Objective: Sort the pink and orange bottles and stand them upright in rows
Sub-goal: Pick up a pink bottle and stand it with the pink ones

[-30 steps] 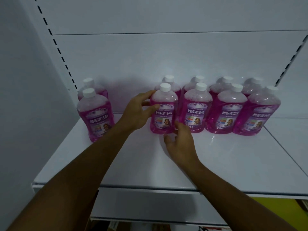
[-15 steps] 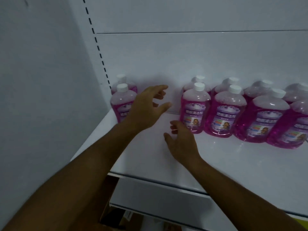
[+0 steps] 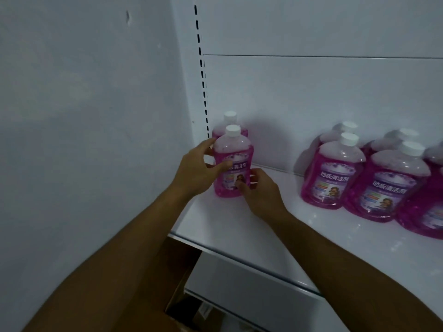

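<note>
Standing upright at the left end of the shelf point(image 3: 239, 226), the front pink bottle point(image 3: 233, 164) had its long axis vertical and its white cap at twelve o'clock. The left hand point(image 3: 199, 172) wrapped its nine o'clock flank, fingers reaching behind and thumb across the label. The right hand point(image 3: 260, 190) pinched the base from five o'clock, thumb on the label's lower edge. Both hands touched it, so neither had to reach. A second pink bottle point(image 3: 230, 123) stood just behind, at twelve o'clock. The main rows point(image 3: 374, 178) lay well apart at three o'clock, with bare shelf between; any joining slide would probably run rightward.
</note>
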{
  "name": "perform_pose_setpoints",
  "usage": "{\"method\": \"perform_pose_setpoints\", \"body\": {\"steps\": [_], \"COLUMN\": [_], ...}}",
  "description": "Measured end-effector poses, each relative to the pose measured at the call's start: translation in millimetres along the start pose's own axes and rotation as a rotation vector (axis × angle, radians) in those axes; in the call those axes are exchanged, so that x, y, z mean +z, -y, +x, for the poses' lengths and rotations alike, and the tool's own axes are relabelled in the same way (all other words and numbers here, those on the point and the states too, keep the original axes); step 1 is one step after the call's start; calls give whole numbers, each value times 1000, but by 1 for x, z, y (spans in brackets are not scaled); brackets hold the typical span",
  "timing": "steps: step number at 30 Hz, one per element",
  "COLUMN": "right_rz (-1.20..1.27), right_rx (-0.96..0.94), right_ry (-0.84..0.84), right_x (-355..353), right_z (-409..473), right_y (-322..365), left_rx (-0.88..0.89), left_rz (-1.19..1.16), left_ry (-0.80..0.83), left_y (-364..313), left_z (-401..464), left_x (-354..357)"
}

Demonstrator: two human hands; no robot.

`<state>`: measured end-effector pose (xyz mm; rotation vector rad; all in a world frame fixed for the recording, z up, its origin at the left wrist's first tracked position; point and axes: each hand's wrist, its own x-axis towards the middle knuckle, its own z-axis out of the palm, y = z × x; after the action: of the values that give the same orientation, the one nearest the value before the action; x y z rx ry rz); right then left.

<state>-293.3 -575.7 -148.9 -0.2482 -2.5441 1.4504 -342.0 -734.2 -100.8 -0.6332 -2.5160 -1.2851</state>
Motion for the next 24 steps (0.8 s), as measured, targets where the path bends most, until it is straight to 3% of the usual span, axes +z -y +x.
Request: {"method": "perform_pose_setpoints", "body": {"steps": [11,19,24], "right_rz": [75,-59,-102], "right_rx": [8,14,-4], "right_ry": [-245,-192,-225], "right_x": [-7,-14,-26], "right_z": [-16,-27,-16], "right_y": [-20,-25,-35], "left_rx": [139,176,221], "left_rz": [-127,-277,-286], "left_ry": [160,278,264], "left_y": [-15,-35,-38], "left_z": [41,69,78], "left_x": [56,105,122]}}
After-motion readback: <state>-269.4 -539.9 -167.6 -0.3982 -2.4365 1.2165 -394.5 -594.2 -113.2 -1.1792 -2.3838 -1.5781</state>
